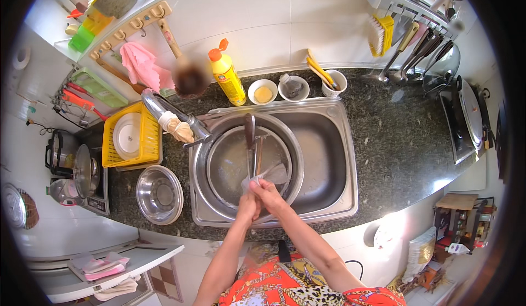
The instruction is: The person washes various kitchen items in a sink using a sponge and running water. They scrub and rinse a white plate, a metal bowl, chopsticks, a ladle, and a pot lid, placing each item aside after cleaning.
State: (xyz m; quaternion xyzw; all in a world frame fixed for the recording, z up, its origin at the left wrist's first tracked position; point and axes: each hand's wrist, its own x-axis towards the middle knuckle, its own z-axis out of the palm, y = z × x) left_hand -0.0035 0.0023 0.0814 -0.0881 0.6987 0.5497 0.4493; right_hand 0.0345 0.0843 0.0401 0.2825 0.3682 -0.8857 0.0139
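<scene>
My left hand point(248, 208) and my right hand point(267, 194) meet over the near rim of a large metal basin point(296, 170) in the sink. Between them is a thin, whitish translucent cloth or film point(276, 175), and my fingers are closed on it. Inside the basin sits a round metal pan point(230, 158) holding cloudy water. A knife or similar utensil with a dark handle point(250, 131) and a thin brown stick point(259, 156) stand in it, their lower ends near my hands. Whether my left hand also holds the utensil is hidden.
Stacked metal bowls point(159, 195) and a yellow basket with plates point(107, 150) stand left of the stainless sink point(349, 183). The faucet point(164, 105) reaches over its left corner. Behind it are a yellow bottle point(229, 80), two white bowls point(263, 91) and a cup point(335, 85).
</scene>
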